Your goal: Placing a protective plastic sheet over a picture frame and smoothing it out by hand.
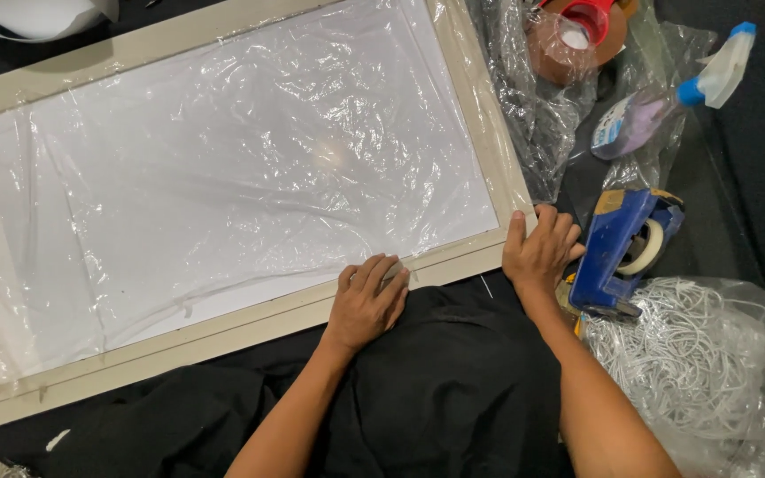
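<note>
Dark floor underneath; my left hand point(367, 301) presses flat on the frame point(480, 115) edge, pinning plastic film point(223, 168), right hand point(540, 252) spread bracing its corner.

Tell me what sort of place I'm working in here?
Probably a framing or packing workshop, working on the floor: a plastic-wrapped framed panel, a blue tape dispenser, a spray bottle and a bag of white cord.
</note>
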